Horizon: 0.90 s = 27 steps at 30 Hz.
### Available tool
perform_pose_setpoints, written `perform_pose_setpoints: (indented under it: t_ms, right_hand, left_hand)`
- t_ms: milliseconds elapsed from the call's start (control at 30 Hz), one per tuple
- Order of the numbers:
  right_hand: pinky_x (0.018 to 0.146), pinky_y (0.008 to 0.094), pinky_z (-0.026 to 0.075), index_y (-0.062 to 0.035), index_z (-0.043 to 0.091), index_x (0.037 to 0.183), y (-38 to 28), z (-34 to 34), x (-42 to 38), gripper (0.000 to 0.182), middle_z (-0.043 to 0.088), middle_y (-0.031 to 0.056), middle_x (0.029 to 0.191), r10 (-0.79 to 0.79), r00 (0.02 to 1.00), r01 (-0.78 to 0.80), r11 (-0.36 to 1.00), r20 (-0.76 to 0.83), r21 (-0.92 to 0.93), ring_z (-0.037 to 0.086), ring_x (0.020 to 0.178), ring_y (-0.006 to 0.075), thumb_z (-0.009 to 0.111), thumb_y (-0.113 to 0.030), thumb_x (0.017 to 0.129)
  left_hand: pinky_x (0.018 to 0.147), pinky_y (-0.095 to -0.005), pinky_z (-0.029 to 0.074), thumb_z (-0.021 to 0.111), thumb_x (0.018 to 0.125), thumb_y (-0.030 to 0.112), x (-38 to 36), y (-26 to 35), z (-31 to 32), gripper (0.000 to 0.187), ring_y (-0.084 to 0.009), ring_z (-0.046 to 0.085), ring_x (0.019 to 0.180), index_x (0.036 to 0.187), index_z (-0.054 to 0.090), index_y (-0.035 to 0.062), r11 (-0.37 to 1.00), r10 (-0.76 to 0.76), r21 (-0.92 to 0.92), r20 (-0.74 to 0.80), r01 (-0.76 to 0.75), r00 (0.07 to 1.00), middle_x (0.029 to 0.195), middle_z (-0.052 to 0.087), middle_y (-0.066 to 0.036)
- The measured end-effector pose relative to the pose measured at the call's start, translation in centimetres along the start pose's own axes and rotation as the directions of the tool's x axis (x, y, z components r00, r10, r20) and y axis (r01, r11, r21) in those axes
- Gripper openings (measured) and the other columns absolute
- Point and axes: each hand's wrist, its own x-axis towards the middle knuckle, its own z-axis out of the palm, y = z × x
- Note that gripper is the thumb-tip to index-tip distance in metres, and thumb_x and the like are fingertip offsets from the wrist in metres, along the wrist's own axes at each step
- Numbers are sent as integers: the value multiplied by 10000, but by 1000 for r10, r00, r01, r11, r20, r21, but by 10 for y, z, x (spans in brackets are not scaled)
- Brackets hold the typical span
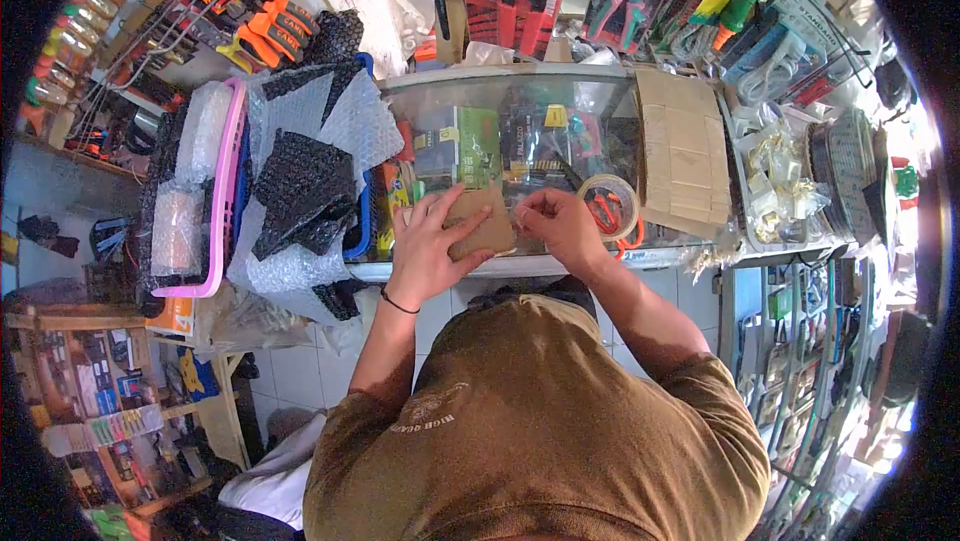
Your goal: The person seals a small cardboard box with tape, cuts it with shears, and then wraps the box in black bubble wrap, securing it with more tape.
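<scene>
A small brown cardboard piece, flat or box-shaped, lies on the glass counter in front of me. My left hand holds it from the left, fingers spread over its face and thumb along its near edge. Just off its right edge, my right hand has thumb and index finger pinched together. Whatever is between those fingertips is too small to make out. Beside that hand lies a roll of tape, and orange-handled scissors show through and below its ring. A dark, slim tool touches the roll's far left.
Bubble wrap overflows a blue basket on the left, beside a pink basket. Flattened cardboard lies to the right, near a tray of bagged fittings. Packaged tools hang along the back.
</scene>
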Motion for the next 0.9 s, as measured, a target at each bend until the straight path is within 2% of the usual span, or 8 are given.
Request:
perform_pose_setpoints:
  t_ms: [33, 100, 233, 333, 400, 600, 900]
  right_hand:
    - [613, 262, 481, 22, 613, 876, -1, -1, 2, 217, 648, 69, 733, 1, 1000, -1, 1000, 0, -5, 606, 663, 114, 614, -191, 834]
    - [623, 274, 486, 15, 635, 861, -3, -3, 4, 220, 659, 75, 735, -42, 999, 45, 987, 18, -155, 609, 652, 122, 626, -200, 816]
    - [628, 281, 490, -4, 655, 821, -9, -6, 9, 217, 662, 74, 719, -12, 998, 22, 982, 55, -186, 617, 643, 132, 638, -218, 790]
    - [628, 297, 493, -13, 663, 782, -14, -6, 12, 222, 663, 85, 717, 23, 999, -9, 960, 47, -281, 622, 641, 145, 645, -233, 768]
    - [628, 255, 501, 31, 622, 839, -17, -6, 14, 167, 647, 70, 738, 44, 995, -10, 939, 92, -344, 607, 678, 111, 657, -127, 796]
    - [618, 258, 493, 29, 621, 815, -15, -6, 18, 167, 649, 72, 736, -13, 995, 51, 915, 98, -399, 602, 665, 106, 669, -128, 782]
    - [618, 257, 490, 28, 630, 787, -23, -4, 16, 166, 648, 76, 714, 3, 996, 34, 902, 85, -431, 603, 662, 106, 674, -131, 766]
  left_hand:
    - [898, -479, 300, 678, 675, 502, 0, 0, 1, 511, -261, 415, 1137, 1139, 626, 294, 1000, -2, -4, -3, 2, 1000, 1333, 424, -35]
    - [887, -496, 301, 673, 681, 500, -1, -1, 2, 501, -268, 415, 1138, 1136, 627, 297, 1000, 9, 24, 1, -9, 1000, 1339, 420, -38]
    - [871, -515, 303, 676, 684, 488, -1, -1, 2, 490, -271, 416, 1138, 1133, 628, 297, 1000, 9, 8, -5, -9, 1000, 1345, 417, -40]
    - [857, -526, 306, 679, 682, 478, -1, -1, 3, 486, -271, 417, 1138, 1128, 631, 291, 1000, 4, -3, -13, -4, 1000, 1342, 422, -37]
    - [861, -516, 299, 682, 676, 475, -1, -2, 3, 491, -270, 418, 1137, 1127, 631, 287, 999, 10, -35, -23, -10, 1000, 1338, 429, -35]
    - [862, -497, 284, 680, 670, 477, -2, -5, 6, 504, -267, 421, 1130, 1128, 632, 274, 999, 28, -35, -47, -29, 999, 1327, 439, -34]
    - [868, -521, 283, 676, 671, 482, -2, -5, 6, 507, -265, 421, 1124, 1130, 629, 271, 998, 19, -61, -48, -22, 999, 1322, 437, -23]
